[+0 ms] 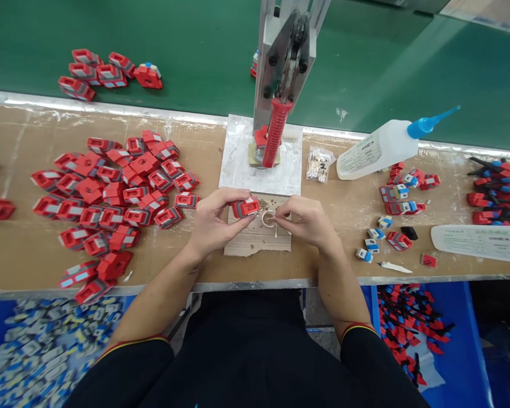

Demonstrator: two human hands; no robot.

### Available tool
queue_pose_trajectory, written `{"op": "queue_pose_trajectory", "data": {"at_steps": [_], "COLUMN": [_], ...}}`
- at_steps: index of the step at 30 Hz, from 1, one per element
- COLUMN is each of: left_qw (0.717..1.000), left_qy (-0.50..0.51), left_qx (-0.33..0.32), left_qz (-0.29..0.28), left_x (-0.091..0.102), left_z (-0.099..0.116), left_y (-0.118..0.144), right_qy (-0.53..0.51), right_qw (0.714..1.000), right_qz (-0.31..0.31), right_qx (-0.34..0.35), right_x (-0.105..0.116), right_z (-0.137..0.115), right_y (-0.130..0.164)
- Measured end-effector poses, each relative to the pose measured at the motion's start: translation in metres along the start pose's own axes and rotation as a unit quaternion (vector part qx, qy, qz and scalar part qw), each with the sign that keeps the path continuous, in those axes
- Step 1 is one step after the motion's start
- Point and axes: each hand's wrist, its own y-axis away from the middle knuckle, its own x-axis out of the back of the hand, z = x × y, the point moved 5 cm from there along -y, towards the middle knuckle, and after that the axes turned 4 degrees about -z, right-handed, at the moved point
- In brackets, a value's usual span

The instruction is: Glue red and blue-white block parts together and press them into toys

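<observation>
My left hand (219, 220) pinches a red plastic part (245, 207) between thumb and fingers, its recessed face turned up. Close by on the right, my right hand (306, 220) is closed at the fingertips on a thin stick that looks like a cotton swab (276, 231); the fingers partly cover it. Those fingertips are at a small round dish (264, 221) with a pale rim. Under both hands lies a stained piece of cardboard (255, 246). Just beyond it, a toggle press with a red handle (276, 133) stands on a white plate (238, 164).
Many red parts (114, 192) are heaped on the left. To the right are a bag of cotton swabs (320, 164), a blue-nozzled bottle (374, 150), small white-and-blue pieces (371, 245) and a knife blade (395, 267). Filled blue bins (467, 340) sit below the front edge.
</observation>
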Motion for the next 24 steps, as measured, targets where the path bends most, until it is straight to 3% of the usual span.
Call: {"op": "queue_pose_trajectory", "data": {"at_steps": [3,5,7,14,24], "left_qw": [1.000,1.000,0.999,0.999,0.999], "left_qy": [-0.002,-0.001,0.000,0.010,0.005], "left_qx": [-0.014,-0.022,-0.028,-0.037,-0.025], "left_qz": [-0.007,-0.020,-0.031,-0.037,-0.036], "left_x": [-0.003,-0.007,-0.010,-0.014,-0.012], "left_z": [0.004,0.006,0.008,0.011,0.009], "left_y": [0.001,0.001,0.002,0.003,0.002], "right_qy": [-0.090,-0.158,-0.200,-0.253,-0.196], "right_qw": [0.989,0.966,0.947,0.939,0.959], "right_qz": [0.112,0.196,0.242,0.223,0.206], "right_qx": [0.034,0.063,0.070,0.058,0.002], "right_x": [0.012,0.017,0.015,-0.002,0.002], "right_z": [-0.009,-0.015,-0.018,-0.019,-0.011], "right_y": [0.003,0.005,0.004,-0.001,0.002]}}
